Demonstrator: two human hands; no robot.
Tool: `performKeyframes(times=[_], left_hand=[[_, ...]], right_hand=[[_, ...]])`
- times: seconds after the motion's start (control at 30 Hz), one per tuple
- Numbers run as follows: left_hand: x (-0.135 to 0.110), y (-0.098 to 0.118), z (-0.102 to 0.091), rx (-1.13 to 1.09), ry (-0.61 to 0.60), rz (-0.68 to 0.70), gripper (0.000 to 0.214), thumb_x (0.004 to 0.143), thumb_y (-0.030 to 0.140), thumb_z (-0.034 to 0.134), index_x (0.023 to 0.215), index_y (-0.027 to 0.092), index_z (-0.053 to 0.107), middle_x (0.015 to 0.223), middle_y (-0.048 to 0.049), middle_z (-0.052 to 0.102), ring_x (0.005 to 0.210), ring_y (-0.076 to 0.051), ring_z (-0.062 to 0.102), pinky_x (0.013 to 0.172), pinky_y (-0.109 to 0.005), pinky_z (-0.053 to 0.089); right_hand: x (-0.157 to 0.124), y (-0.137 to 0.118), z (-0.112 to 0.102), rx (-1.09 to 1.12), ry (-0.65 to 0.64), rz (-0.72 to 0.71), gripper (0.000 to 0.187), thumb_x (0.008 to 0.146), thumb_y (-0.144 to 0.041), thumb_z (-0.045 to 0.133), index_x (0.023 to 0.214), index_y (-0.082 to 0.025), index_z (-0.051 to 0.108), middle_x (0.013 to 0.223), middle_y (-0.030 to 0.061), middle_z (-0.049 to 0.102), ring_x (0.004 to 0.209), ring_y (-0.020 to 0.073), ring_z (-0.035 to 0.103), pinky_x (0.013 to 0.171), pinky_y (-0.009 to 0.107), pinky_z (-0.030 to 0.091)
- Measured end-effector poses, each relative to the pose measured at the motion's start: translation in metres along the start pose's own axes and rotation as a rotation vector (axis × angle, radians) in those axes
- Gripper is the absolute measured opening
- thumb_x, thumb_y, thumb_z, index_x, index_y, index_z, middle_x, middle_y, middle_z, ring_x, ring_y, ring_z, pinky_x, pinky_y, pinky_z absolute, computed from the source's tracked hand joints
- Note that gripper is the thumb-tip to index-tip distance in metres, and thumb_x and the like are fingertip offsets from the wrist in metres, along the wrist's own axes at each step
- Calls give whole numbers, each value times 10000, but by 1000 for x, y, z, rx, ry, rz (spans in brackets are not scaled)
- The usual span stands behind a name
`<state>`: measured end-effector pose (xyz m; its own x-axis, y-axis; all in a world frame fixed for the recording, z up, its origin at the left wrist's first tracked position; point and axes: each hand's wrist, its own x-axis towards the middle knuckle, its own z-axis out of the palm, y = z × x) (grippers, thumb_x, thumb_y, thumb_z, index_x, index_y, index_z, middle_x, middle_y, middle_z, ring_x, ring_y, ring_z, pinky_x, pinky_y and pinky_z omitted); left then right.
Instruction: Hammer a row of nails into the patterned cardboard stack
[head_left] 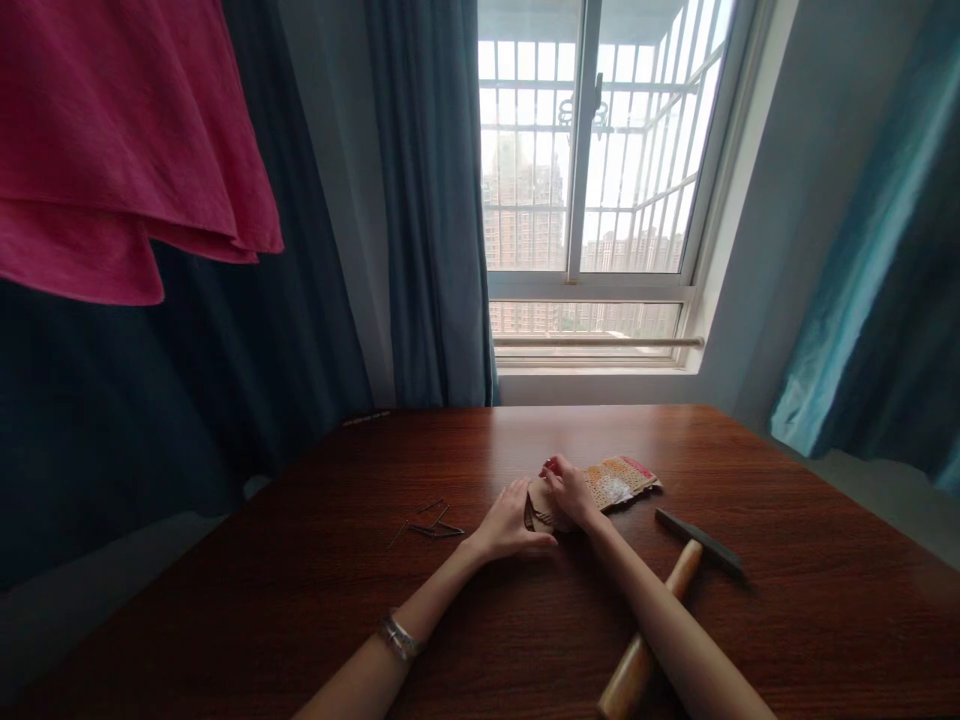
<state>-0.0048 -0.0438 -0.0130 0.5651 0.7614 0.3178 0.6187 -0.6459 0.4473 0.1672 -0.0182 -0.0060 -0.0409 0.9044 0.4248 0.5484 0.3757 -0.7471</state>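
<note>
A flat, layered tan piece (609,484), shaped like a shoe insole, lies on the table under my hands. Its right part is dotted with small marks and has a white patch and a red end; its exact kind is unclear. My left hand (506,525) rests against its left end, fingers stretched and thumb spread apart. Over the left part of the piece, my right hand (568,490) has its fingers bent together in a pinch. What sits between those fingertips is too small to make out. Several thin metal nails or pins (435,528) lie left of my left hand.
A hammer (679,575) with a wooden handle lies on the brown table (360,610), partly beneath my right forearm. Behind the table are a barred window (570,285) and blue curtains (435,200). A pink cloth (127,140) hangs at upper left.
</note>
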Motion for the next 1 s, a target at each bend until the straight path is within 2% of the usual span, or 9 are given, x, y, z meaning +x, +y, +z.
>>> performKeyframes(times=[0.17,0.4,0.5,0.63,0.73,0.87,1.0], left_hand=[[0,-5,1,70,-70,22,1001,585,711,564,1345,111,312,1381,-181,342,1302,-325,248,1073,-458,206],[0,-9,-3,160,-140,29,843,694,669,492,1339,150,338,1402,-154,322,1316,-290,235,1063,-437,216],[-3,-2,-6,249,-107,94,752,761,622,445,1337,149,344,1395,-143,341,1316,-280,240,1069,-428,207],[-4,13,-13,284,-45,259,618,799,467,513,1319,169,364,1371,-114,387,1293,-247,296,1072,-388,230],[-4,20,-19,230,-54,341,427,809,328,536,1211,197,478,1282,-79,490,1225,-216,394,1047,-344,288],[-4,21,-22,115,-73,277,209,852,271,463,995,195,595,1073,-58,607,1035,-185,534,937,-298,396],[1,18,-20,-6,-65,206,257,885,254,392,902,183,638,969,-58,641,939,-173,568,873,-274,423]], right_hand=[[-2,0,0,-89,-72,-16,113,866,-216,378,877,-185,486,827,58,665,755,149,618,675,227,393],[-7,-2,4,-148,-82,49,150,889,-238,352,937,-168,475,813,70,669,750,163,628,652,234,377],[-7,2,7,-115,-56,72,158,888,-254,348,935,-174,477,810,69,675,760,163,637,661,234,394],[-5,10,10,-88,-7,122,158,878,-274,358,903,-185,486,819,77,683,772,165,645,666,234,413],[-4,14,11,-56,30,140,161,873,-289,360,903,-186,481,803,74,684,756,163,646,663,235,420],[-3,18,13,-34,81,175,163,859,-297,376,907,-182,482,794,82,681,752,171,646,663,241,429],[-2,20,13,-24,100,170,193,851,-307,378,913,-175,504,774,82,677,723,176,642,651,251,439]])
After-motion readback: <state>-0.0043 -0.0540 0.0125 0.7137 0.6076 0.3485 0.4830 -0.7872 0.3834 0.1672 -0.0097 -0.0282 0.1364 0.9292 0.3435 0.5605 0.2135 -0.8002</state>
